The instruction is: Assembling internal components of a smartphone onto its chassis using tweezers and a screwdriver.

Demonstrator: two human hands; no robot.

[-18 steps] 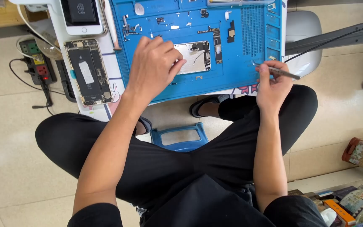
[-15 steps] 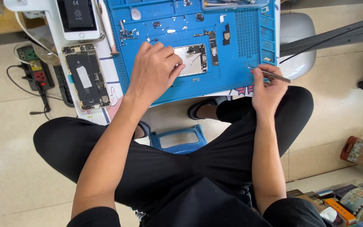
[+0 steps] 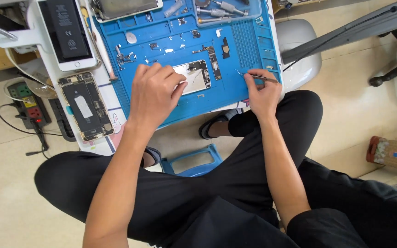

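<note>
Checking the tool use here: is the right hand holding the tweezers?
Yes, the right hand pinches thin metal tweezers over the blue mat, beside the opened phone part.

1. The right hand (image 3: 262, 94) now sits closer in toward the left hand (image 3: 155, 94); earlier it rests out at the right edge of the blue mat (image 3: 249, 46), and now it lies further onto the mat.
2. The tweezers (image 3: 258, 77) in the right hand now point their tip toward the left hand and the small metal part (image 3: 194, 76) beside it, instead of jutting out past the mat's right edge.
3. The view has tilted down: the worktop (image 3: 47, 50) sits higher in the frame, and more of the legs below both hands shows.
</note>
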